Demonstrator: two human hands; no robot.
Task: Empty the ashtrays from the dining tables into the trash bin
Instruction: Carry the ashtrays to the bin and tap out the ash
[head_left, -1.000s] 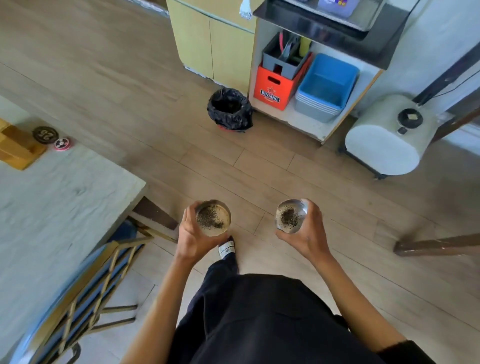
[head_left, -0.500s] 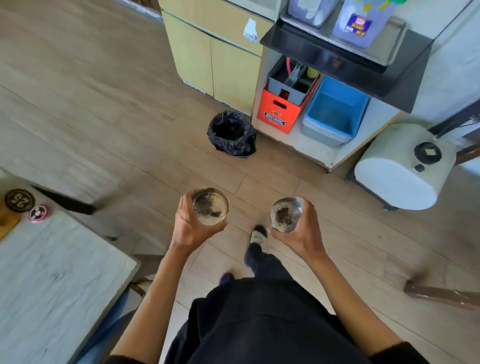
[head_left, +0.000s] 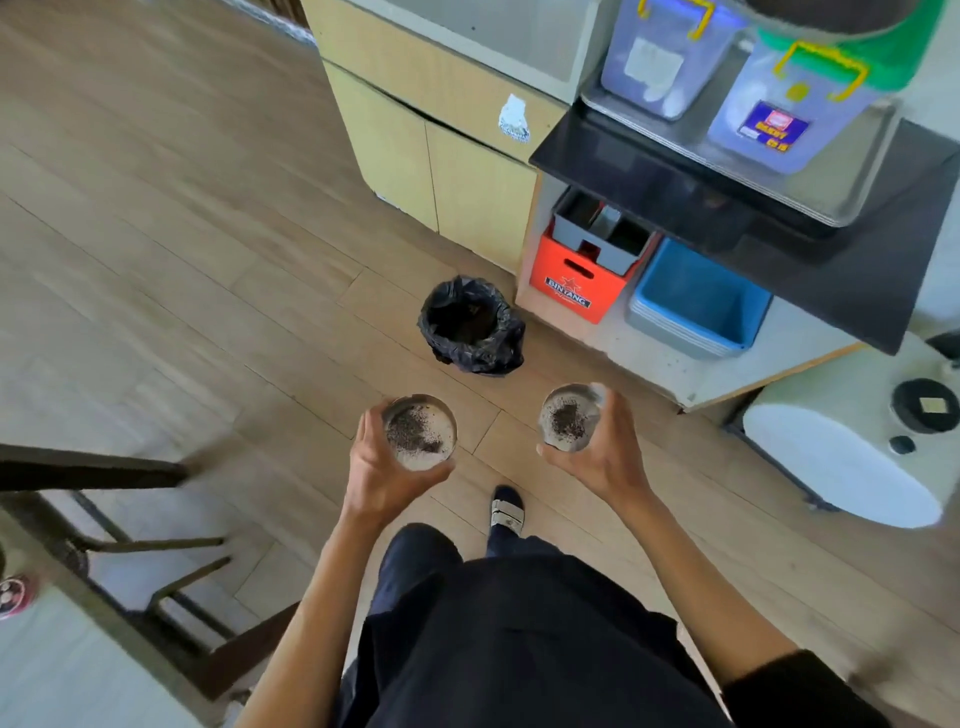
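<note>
My left hand (head_left: 379, 467) grips a round metal ashtray (head_left: 420, 432) with dark ash in it, held level. My right hand (head_left: 605, 457) grips a second round metal ashtray (head_left: 567, 419), also holding dark ash. A small trash bin (head_left: 470, 326) lined with a black bag stands on the wooden floor just ahead of both hands, between and beyond them. Its mouth is open and dark inside.
A yellow cabinet (head_left: 441, 171) and a shelf unit with a red crate (head_left: 576, 283) and blue tubs (head_left: 693, 301) stand behind the bin. A white round appliance (head_left: 841, 457) sits on the right. A table corner (head_left: 57, 654) and chair frame (head_left: 130, 545) are at the left.
I have walked forward: the bin, cabinet and shelf are nearer and larger, and the table has slid off to the lower left. Both hands still hold their ashtrays level.
</note>
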